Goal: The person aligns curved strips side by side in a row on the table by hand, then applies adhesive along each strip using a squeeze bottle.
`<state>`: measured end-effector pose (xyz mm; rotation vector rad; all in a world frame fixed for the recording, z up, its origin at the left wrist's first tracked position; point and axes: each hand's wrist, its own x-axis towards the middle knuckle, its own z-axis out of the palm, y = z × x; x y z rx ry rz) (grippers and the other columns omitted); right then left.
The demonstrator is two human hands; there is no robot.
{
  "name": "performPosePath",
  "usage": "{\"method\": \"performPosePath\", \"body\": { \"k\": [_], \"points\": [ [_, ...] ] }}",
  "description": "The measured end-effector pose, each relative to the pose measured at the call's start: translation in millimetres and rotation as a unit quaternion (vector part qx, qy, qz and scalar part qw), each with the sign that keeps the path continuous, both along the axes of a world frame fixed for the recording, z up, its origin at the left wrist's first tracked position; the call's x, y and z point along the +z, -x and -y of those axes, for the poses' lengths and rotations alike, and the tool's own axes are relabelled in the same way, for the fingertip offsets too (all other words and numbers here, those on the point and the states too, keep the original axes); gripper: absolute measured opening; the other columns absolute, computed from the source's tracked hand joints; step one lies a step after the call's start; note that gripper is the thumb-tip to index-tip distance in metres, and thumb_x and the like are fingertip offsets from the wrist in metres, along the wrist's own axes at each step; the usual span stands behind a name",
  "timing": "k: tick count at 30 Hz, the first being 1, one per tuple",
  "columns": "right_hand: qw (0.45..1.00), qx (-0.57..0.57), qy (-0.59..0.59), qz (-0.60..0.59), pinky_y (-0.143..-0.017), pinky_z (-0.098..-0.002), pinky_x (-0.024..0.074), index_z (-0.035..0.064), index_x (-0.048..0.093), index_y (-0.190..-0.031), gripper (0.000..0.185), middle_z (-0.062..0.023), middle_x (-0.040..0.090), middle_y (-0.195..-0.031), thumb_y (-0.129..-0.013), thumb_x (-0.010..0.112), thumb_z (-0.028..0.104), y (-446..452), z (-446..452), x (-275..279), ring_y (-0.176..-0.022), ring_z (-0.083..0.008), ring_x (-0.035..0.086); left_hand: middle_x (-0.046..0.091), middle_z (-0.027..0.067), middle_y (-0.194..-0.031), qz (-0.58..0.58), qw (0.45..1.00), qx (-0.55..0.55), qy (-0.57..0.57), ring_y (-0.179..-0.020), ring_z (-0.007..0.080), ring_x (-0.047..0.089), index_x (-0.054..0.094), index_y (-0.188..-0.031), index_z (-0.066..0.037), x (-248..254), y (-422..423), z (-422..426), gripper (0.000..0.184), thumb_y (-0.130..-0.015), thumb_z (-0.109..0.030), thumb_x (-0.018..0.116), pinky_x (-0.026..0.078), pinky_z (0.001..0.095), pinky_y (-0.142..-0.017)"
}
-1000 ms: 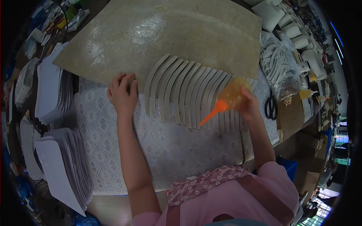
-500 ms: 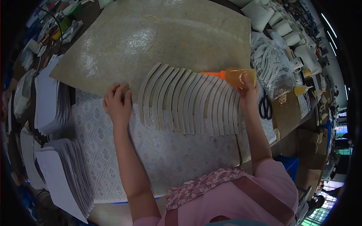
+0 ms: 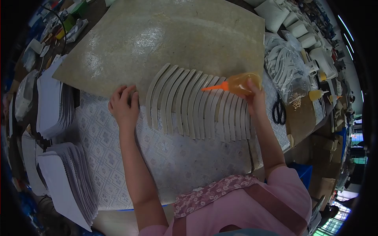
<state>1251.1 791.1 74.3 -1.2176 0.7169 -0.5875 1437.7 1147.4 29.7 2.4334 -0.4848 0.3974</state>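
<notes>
Several curved pale strips [image 3: 179, 104] lie side by side, partly on the brown board [image 3: 118, 51] and partly on the patterned table cover [image 3: 106, 157]. My right hand [image 3: 255, 96] is wrapped round a squeeze bottle [image 3: 241, 83] of amber liquid. The bottle is tilted, and its orange nozzle [image 3: 215, 87] points left over the strips. Left of the row, my left hand [image 3: 124, 108] rests near the board's lower edge with its fingers apart, holding nothing.
Stacks of white sheets [image 3: 65, 173] stand at the left. Black scissors [image 3: 279, 111], a clear bag of pale strips [image 3: 287, 65], small grains [image 3: 296, 101] and another yellow bottle [image 3: 315, 94] lie at the right.
The bottle in my right hand has swung from pointing down-left to pointing left, over the strips' upper parts, and shifted slightly down since half a second ago. My left hand has stayed beside the strips.
</notes>
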Motion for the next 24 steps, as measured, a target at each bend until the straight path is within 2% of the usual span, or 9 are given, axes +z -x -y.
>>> {"method": "performPosePath", "body": {
  "k": [4, 13, 22, 24],
  "points": [
    [0.997, 0.074, -0.032, -0.016, -0.068, -0.0352, 0.0592, 0.0017, 0.051, -0.120, 0.045, -0.0103, 0.061, -0.106, -0.086, 0.069, 0.026, 2.6, -3.1, -2.2, -0.092, -0.0220, 0.065, 0.055, 0.0040, -0.120, 0.002, 1.000, 0.000, 0.000, -0.118, 0.0233, 0.048, 0.068, -0.109, -0.020, 0.1, 0.1, -0.3, 0.024, -0.086, -0.026, 0.062, 0.024, 0.0436, -0.106],
    [0.975, 0.201, -0.052, -0.077, -0.068, -0.0343, 0.0591, 0.0005, 0.052, -0.118, 0.050, -0.0105, 0.061, -0.104, -0.080, 0.072, 0.026, 9.9, -17.2, 7.0, -0.090, -0.0209, 0.065, 0.056, 0.0040, -0.120, 0.003, 1.000, -0.001, 0.001, -0.117, 0.0232, 0.048, 0.068, -0.108, -0.020, -0.7, -1.4, -0.6, 0.024, -0.086, -0.026, 0.062, 0.025, 0.0436, -0.105],
    [0.960, 0.259, -0.036, -0.100, -0.069, -0.0340, 0.0577, 0.0006, 0.051, -0.120, 0.051, -0.0100, 0.061, -0.105, -0.081, 0.072, 0.027, 25.1, -27.1, 10.0, -0.092, -0.0196, 0.064, 0.056, 0.0038, -0.120, 0.006, 1.000, 0.000, -0.006, -0.118, 0.0232, 0.048, 0.068, -0.108, -0.020, -1.8, -1.6, -1.0, 0.024, -0.086, -0.027, 0.062, 0.025, 0.0442, -0.105],
    [0.952, 0.280, -0.081, -0.090, -0.070, -0.0344, 0.0572, 0.0013, 0.051, -0.121, 0.053, -0.0099, 0.061, -0.106, -0.081, 0.072, 0.028, 31.5, -27.5, 7.4, -0.092, -0.0196, 0.064, 0.056, 0.0038, -0.120, 0.007, 1.000, -0.002, -0.002, -0.118, 0.0233, 0.048, 0.068, -0.108, -0.020, -2.0, -1.6, -1.1, 0.024, -0.086, -0.027, 0.062, 0.025, 0.0443, -0.105]
  ]
}}
